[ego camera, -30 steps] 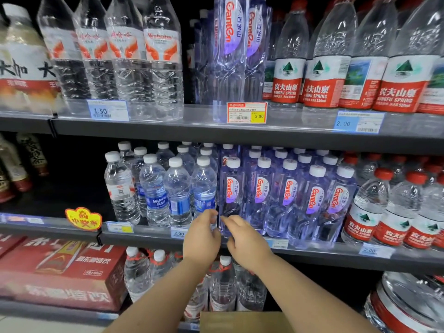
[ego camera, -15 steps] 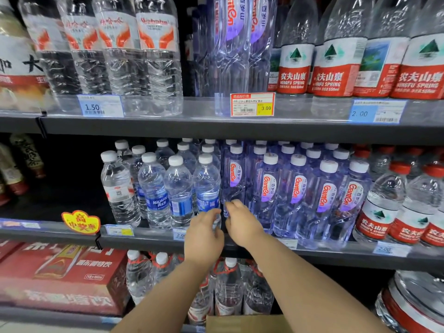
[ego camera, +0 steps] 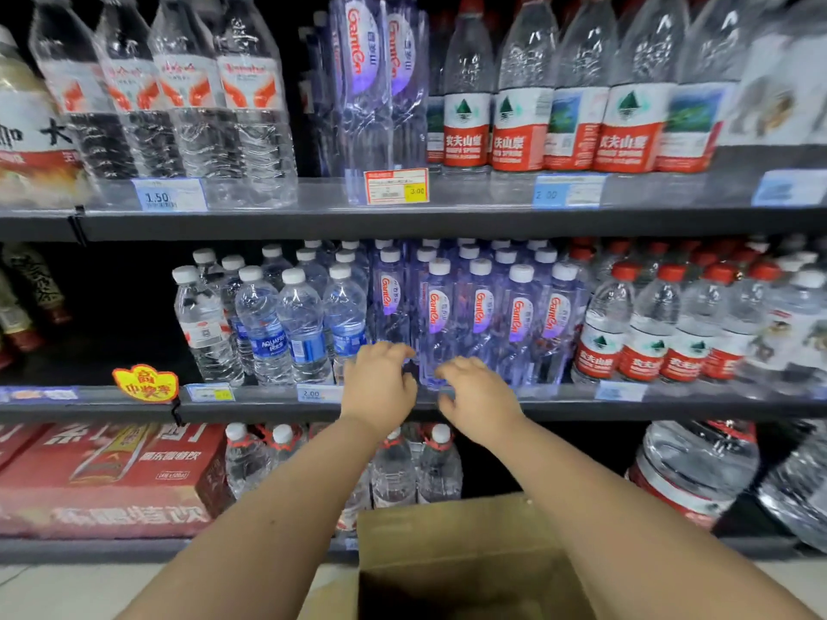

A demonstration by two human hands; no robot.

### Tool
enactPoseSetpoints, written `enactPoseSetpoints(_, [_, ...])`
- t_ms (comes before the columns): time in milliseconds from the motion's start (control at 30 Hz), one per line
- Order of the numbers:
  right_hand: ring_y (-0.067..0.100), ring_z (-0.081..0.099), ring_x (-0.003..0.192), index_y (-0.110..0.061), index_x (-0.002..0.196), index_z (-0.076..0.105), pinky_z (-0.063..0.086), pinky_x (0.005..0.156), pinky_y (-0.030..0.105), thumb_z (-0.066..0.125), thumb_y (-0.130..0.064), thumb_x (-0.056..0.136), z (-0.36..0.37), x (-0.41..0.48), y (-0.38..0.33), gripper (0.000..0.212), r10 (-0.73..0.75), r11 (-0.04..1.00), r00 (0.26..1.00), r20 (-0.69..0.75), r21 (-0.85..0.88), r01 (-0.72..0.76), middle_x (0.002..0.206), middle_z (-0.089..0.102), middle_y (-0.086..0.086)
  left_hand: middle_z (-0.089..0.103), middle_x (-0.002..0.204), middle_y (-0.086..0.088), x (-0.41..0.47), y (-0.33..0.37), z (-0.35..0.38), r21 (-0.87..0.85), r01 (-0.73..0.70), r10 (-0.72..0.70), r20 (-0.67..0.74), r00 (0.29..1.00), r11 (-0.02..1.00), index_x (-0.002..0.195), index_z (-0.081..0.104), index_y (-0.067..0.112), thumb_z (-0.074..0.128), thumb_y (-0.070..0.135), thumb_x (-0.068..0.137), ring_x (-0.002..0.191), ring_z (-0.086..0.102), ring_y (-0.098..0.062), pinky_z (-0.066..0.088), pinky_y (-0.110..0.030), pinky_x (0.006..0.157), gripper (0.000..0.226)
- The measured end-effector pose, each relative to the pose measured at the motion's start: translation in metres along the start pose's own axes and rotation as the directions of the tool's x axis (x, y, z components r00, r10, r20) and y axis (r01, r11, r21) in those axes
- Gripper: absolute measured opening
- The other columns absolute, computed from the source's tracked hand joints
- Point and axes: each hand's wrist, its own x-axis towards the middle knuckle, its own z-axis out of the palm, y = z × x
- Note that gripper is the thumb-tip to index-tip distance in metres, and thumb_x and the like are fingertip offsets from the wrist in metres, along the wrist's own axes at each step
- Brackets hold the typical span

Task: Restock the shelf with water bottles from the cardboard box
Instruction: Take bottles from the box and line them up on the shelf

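Both hands are hanging right at the front lip of the middle shelf [ego camera: 581, 407], side by side but not touching each other. The left hand [ego camera: 378, 384] is hovering with its fingers [ego camera: 398, 351] loosely curled, wrapped round nothing I can see. They're poking into the slot between the Aquafina bottles [ego camera: 304, 324] and the purple Ganten bottles [ego camera: 481, 315]. The right hand [ego camera: 481, 393] is doing the same thing just beside it. Its fingers [ego camera: 447, 371] are relaxed and bent, sitting in front of the base of the front-left Ganten bottle [ego camera: 437, 319]. Honestly can't tell if the tips are touching the plastic or just hanging close.

1 Ganten bottle [ego camera: 389, 302] is standing a row further back than the other 4 in front, so there's a pocket of room at the edge right where the left fingers are. To the right the row is packing tight against the red-capped bottles [ego camera: 649, 324], no slack there. Overhead the upper shelf [ego camera: 447, 221] is sitting not far above the caps. The 2.00 price tag [ego camera: 313, 392] is clipped on the lip just left of the left wrist.

The cardboard box [ego camera: 447, 534] is sitting open low down between the 2 forearms, well below the hands. Its inside is too dark to see.
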Motion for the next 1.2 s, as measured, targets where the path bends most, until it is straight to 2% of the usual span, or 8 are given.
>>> enactPoseSetpoints(200, [0.028, 0.049, 0.118, -0.014, 0.124, 0.059, 0.042, 0.096, 0.036, 0.06, -0.025, 0.086, -0.053, -0.1, 0.046, 0.039, 0.105, 0.994, 0.994, -0.011, -0.036, -0.105, 0.12, 0.06, 0.007, 0.057, 0.119, -0.002, -0.047, 0.084, 0.014, 0.1, -0.187, 0.179, 0.091, 0.98, 0.977, 0.12, 0.058, 0.024, 0.052, 0.026, 0.084, 0.117, 0.047, -0.028, 0.036, -0.041, 0.092, 0.036])
enactPoseSetpoints(333, [0.028, 0.05, 0.116, -0.016, 0.122, 0.061, 0.044, 0.097, 0.041, 0.06, -0.027, 0.085, -0.071, -0.179, 0.094, 0.038, 0.199, 0.977, 0.98, 0.007, -0.074, -0.198, 0.12, 0.062, 0.006, 0.059, 0.117, 0.0, -0.091, 0.15, 0.052, 0.046, -0.3, 0.289, 0.166, 0.943, 0.953, 0.119, 0.06, 0.028, 0.053, 0.029, 0.084, 0.116, 0.048, -0.027, 0.036, -0.04, 0.091, 0.036])
enactPoseSetpoints(533, [0.025, 0.048, 0.12, -0.02, 0.124, 0.06, 0.042, 0.096, 0.034, 0.06, -0.023, 0.084, -0.067, -0.294, 0.165, 0.039, 0.452, 0.891, 0.89, 0.055, -0.061, -0.449, 0.123, 0.059, 0.003, 0.054, 0.12, 0.005, -0.153, 0.226, 0.129, 0.012, -0.407, 0.372, 0.38, 0.847, 0.913, 0.122, 0.055, 0.033, 0.048, 0.033, 0.088, 0.116, 0.045, -0.023, 0.031, -0.041, 0.098, 0.035])
enactPoseSetpoints(667, [0.025, 0.045, 0.124, -0.021, 0.123, 0.061, 0.043, 0.098, 0.034, 0.061, -0.025, 0.085, -0.041, -0.356, 0.211, 0.038, 0.613, 0.788, 0.775, 0.151, -0.045, -0.614, 0.128, 0.056, 0.004, 0.053, 0.122, 0.002, -0.184, 0.253, 0.187, 0.008, -0.456, 0.384, 0.525, 0.76, 0.89, 0.122, 0.055, 0.032, 0.045, 0.036, 0.089, 0.117, 0.044, -0.024, 0.031, -0.041, 0.099, 0.035])
enactPoseSetpoints(767, [0.027, 0.05, 0.116, -0.022, 0.115, 0.065, 0.047, 0.092, 0.034, 0.062, -0.025, 0.082, -0.012, -0.386, 0.24, 0.033, 0.702, 0.7, 0.684, 0.197, -0.012, -0.714, 0.117, 0.06, 0.004, 0.049, 0.132, 0.0, -0.201, 0.265, 0.232, 0.006, -0.462, 0.355, 0.631, 0.69, 0.887, 0.126, 0.052, 0.029, 0.044, 0.036, 0.09, 0.123, 0.04, -0.026, 0.03, -0.044, 0.102, 0.038])
enactPoseSetpoints(867, [0.024, 0.048, 0.118, -0.024, 0.119, 0.061, 0.048, 0.089, 0.033, 0.059, -0.026, 0.085, 0.024, -0.404, 0.266, 0.035, 0.766, 0.609, 0.591, 0.254, 0.011, -0.793, 0.119, 0.058, 0.003, 0.05, 0.129, 0.0, -0.214, 0.272, 0.278, -0.027, -0.451, 0.344, 0.686, 0.641, 0.892, 0.124, 0.051, 0.029, 0.046, 0.031, 0.09, 0.122, 0.041, -0.025, 0.032, -0.043, 0.1, 0.035])
enactPoseSetpoints(1000, [0.025, 0.053, 0.114, -0.02, 0.115, 0.063, 0.047, 0.089, 0.032, 0.06, -0.025, 0.084, 0.085, -0.417, 0.302, 0.031, 0.832, 0.459, 0.464, 0.305, 0.092, -0.884, 0.116, 0.061, 0.004, 0.052, 0.124, -0.001, -0.219, 0.282, 0.342, -0.069, -0.436, 0.348, 0.718, 0.602, 0.897, 0.122, 0.051, 0.026, 0.045, 0.034, 0.092, 0.117, 0.044, -0.023, 0.035, -0.039, 0.098, 0.032])
enactPoseSetpoints(1200, [0.02, 0.06, 0.105, -0.023, 0.119, 0.061, 0.05, 0.088, 0.03, 0.069, -0.031, 0.08, 0.182, -0.427, 0.355, 0.04, 0.903, 0.146, 0.225, 0.366, 0.232, -0.962, 0.119, 0.061, -0.001, 0.053, 0.124, -0.001, -0.213, 0.292, 0.448, -0.101, -0.41, 0.346, 0.735, 0.584, 0.906, 0.119, 0.051, 0.025, 0.051, 0.035, 0.09, 0.119, 0.045, -0.021, 0.036, -0.035, 0.098, 0.031])
